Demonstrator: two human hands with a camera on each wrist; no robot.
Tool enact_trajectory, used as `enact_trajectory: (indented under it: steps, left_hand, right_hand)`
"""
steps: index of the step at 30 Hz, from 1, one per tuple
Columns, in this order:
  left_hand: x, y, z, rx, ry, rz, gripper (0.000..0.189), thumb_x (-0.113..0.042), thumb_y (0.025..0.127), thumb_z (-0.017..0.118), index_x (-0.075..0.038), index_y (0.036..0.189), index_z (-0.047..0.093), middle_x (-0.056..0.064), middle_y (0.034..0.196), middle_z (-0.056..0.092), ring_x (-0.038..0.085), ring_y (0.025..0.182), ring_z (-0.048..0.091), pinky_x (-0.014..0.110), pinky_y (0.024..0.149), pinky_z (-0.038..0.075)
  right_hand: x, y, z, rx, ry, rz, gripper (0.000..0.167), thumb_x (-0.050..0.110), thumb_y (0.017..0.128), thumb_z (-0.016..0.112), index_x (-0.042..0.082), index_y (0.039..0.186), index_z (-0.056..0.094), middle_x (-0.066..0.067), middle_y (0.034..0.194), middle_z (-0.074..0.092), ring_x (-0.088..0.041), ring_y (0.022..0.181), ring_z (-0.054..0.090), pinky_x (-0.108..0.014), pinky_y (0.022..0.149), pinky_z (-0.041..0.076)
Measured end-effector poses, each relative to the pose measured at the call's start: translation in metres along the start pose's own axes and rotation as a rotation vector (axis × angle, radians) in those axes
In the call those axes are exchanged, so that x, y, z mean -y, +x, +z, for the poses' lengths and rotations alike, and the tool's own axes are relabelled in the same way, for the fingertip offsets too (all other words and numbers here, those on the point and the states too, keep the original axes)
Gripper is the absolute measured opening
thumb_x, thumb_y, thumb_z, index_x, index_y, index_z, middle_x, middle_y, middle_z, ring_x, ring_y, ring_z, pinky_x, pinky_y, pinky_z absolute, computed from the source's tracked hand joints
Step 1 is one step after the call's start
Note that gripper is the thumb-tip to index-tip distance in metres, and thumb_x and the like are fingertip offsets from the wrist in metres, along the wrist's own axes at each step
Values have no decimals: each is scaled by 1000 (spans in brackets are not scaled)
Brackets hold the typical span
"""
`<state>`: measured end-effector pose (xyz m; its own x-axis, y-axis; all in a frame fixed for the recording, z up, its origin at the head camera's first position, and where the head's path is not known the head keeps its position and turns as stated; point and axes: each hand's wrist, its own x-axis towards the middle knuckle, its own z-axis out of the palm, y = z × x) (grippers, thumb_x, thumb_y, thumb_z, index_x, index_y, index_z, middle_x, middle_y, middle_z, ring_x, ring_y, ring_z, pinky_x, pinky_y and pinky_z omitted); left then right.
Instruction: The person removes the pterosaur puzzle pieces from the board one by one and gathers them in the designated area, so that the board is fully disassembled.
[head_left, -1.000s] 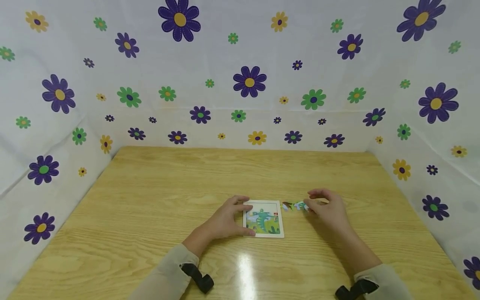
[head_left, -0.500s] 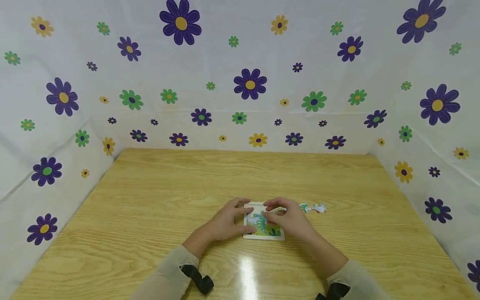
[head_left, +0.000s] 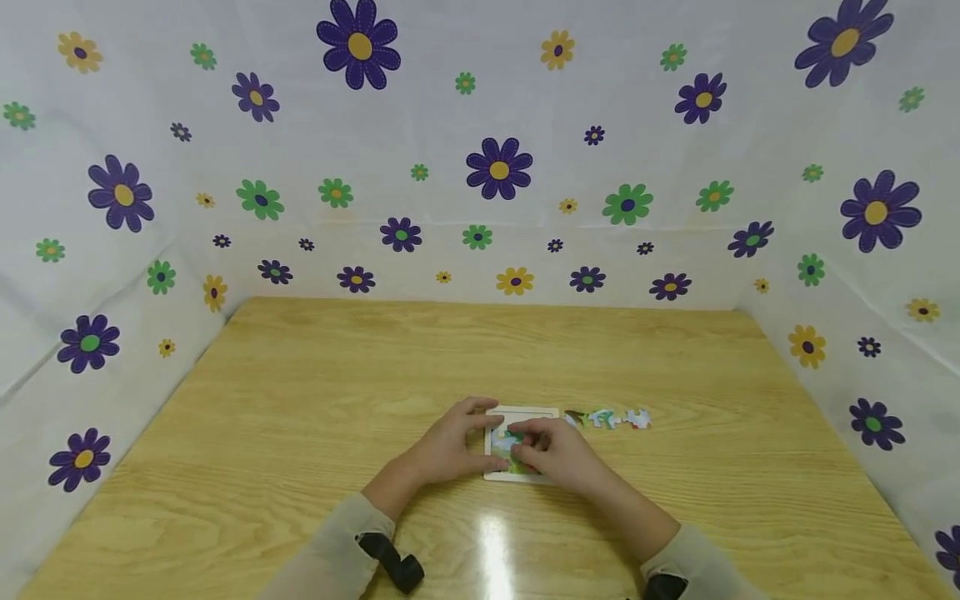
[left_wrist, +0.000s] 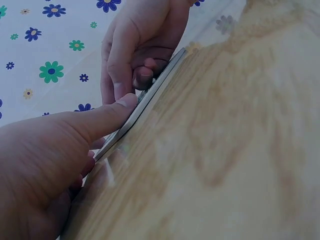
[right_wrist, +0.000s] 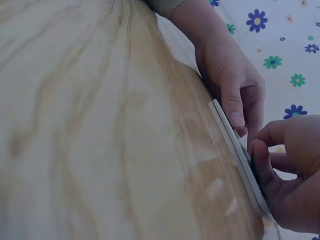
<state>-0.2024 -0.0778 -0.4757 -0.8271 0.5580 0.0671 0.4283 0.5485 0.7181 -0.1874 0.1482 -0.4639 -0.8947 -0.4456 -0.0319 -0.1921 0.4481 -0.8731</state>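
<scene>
A white-framed jigsaw tray (head_left: 525,411) with a dinosaur picture lies flat on the table. My left hand (head_left: 450,446) grips its left side, thumb at the near edge and fingers at the far edge. In the left wrist view, the left thumb (left_wrist: 112,117) rests on the tray's rim. Over the tray's right half, my right hand (head_left: 562,454) has curled fingers, thumb and index pinching a puzzle piece that the hand mostly hides. The right wrist view shows these fingertips (right_wrist: 257,147) low against the tray's face. Several loose puzzle pieces (head_left: 602,418) lie to its right.
The wooden table (head_left: 375,358) extends around the tray. White cloth walls (head_left: 420,125) printed with flowers stand at the back and sides. A black strap (head_left: 393,562) is on the left sleeve's cuff; another strap (head_left: 666,586) is on the right.
My right hand has moved left from the loose pieces onto the tray, then slightly lower over its right half. My left hand has stayed at the tray's left side.
</scene>
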Motion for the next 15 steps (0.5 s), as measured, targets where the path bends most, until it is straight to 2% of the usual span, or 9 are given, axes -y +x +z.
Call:
enact_trajectory:
  steps: [6, 15]
  left_hand:
    - [0, 1, 0, 0, -20, -4, 70, -46, 84, 79, -9, 140, 59, 4, 156, 39, 32, 146, 34, 53, 114, 38]
    - [0, 1, 1, -15, -40, 5, 70, -45, 83, 80, -7, 139, 60, 4, 155, 40, 32, 145, 36, 53, 113, 39]
  right_hand:
    - [3, 0, 0, -6, -77, -26, 31, 7, 94, 64, -4, 122, 68, -5, 87, 61, -4, 60, 49, -17, 53, 43]
    - [14, -4, 1, -15, -132, -21, 30, 7, 94, 65, -2, 123, 67, -3, 87, 58, -6, 65, 48, -18, 55, 41]
